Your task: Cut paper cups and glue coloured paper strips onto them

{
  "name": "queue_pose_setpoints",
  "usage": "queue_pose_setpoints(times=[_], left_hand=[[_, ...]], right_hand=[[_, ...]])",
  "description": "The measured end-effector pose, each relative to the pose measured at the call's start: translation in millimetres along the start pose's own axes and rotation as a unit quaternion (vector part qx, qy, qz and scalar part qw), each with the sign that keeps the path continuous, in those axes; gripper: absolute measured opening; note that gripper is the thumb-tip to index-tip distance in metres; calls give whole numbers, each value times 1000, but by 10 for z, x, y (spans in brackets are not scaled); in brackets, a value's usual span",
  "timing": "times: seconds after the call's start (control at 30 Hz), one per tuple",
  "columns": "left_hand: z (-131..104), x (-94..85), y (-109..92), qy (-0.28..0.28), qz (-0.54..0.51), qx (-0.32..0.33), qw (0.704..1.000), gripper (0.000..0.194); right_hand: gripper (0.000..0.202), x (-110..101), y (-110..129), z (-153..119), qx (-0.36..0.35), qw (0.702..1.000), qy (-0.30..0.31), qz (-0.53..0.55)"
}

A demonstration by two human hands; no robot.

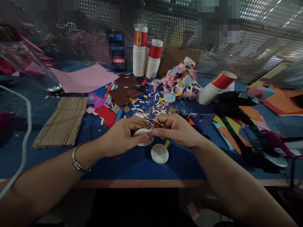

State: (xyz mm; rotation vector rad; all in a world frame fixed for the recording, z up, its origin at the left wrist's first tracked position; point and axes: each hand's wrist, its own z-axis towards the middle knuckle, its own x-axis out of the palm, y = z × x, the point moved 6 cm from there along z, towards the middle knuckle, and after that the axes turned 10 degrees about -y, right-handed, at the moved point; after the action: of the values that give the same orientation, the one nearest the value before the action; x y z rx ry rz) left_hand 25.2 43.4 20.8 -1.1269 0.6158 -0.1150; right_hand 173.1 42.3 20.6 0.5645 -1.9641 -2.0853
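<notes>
My left hand is closed around a small white paper cup bottom, its thumb lying across the near side. At the right rim of that piece, the thumb and finger of my right hand pinch together. A slim pair of dark scissors sits in my right hand, blades pointing up and left; the handles are hidden by the fingers. Just below my hands, a second white cup bottom with a yellow paper tab rests on the blue tabletop.
Paper scraps lie beyond my hands, before a pile of decorated cup pieces. Stacked paper cups stand behind. Corrugated cardboard and a tilted-looking glass are left; a black-and-purple tool lies right.
</notes>
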Motion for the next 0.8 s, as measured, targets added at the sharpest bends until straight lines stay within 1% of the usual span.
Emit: queue_pose_setpoints(times=[0.07,0.1,0.23,0.3,0.37,0.47,0.53,0.63,0.8], left_hand=[[-1,-7,-12,-15,-2,1,1000,21],[1,-14,-1,-24,-10,-11,1000,21],[0,-42,115,-52,-92,-115,988,26],[1,-58,146,-61,-132,-146,979,26],[12,-84,135,-73,-158,-142,975,25],[28,-117,94,-89,-171,-110,975,21],[29,-129,77,-100,-164,-90,977,18],[20,-128,73,-110,-143,-71,981,16],[9,-125,69,-110,-132,-35,985,10]], right_hand=[[40,-8,15,5,-16,1000,-5,0],[40,-25,25,10,-27,999,-16,-11],[42,-145,67,21,-74,990,-91,-82],[44,-192,72,12,-87,982,-117,-119],[45,-214,64,-7,-95,975,-131,-152],[38,-203,59,-41,-113,965,-138,-192],[33,-180,74,-63,-133,957,-136,-221],[31,-155,109,-83,-160,944,-136,-255],[29,-125,163,-93,-193,935,-132,-267]])
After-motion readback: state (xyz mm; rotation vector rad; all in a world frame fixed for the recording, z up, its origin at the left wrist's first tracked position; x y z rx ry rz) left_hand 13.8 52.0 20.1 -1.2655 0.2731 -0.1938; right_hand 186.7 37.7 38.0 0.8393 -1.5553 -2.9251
